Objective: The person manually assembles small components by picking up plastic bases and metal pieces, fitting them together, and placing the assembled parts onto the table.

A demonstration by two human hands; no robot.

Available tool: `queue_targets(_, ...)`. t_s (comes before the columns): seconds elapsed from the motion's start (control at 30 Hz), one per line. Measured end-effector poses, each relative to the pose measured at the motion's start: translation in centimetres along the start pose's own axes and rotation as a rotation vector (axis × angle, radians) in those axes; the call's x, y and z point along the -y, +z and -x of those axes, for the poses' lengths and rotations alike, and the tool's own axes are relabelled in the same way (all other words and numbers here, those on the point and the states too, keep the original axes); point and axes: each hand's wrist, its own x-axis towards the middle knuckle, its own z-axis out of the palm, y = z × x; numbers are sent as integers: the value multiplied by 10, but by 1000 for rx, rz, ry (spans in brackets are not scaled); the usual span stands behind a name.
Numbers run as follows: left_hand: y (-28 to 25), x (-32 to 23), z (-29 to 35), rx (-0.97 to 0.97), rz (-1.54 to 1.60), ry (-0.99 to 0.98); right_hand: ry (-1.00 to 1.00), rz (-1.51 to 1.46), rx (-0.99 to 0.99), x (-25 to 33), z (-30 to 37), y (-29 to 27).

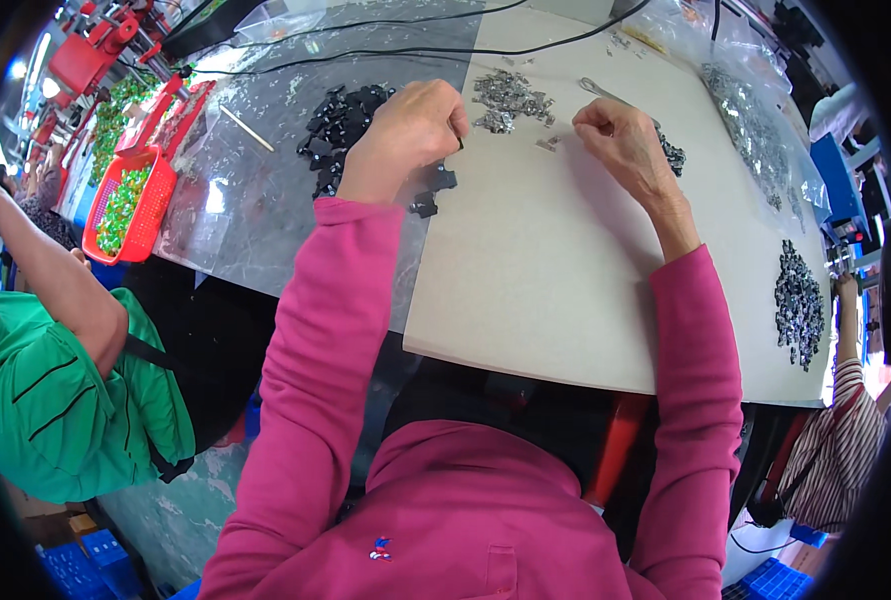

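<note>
My left hand [412, 130] is closed over the right side of a pile of small black plastic parts [333, 130]. A dark bit of one black part shows at its fingertips. A few loose black parts [425, 195] lie below the wrist. My right hand [623, 148] is pinched, its fingertips turned toward the left hand; what they hold is too small or hidden to name. Between the hands lies a heap of small silvery metal pieces [510, 98], with one loose piece [548, 145] close to the right fingertips. Behind the right hand, a thin metal tool with a looped end [597, 88] is partly hidden.
A red basket [165, 205] of green and orange bits stands at the left, near a person in green [75, 400]. Black cables [405, 50] cross the back. At the right are a clear bag of metal pieces [755, 130] and a dark pile of small parts [798, 305].
</note>
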Motion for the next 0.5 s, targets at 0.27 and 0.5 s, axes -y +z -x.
queue_targets(0.27, 3, -3, -1, -73, 220, 87, -250, 212, 40, 3, 7, 17)
queue_targets(0.5, 4, -21, -3, 112, 549, 7, -364, 447, -4, 11, 11, 16)
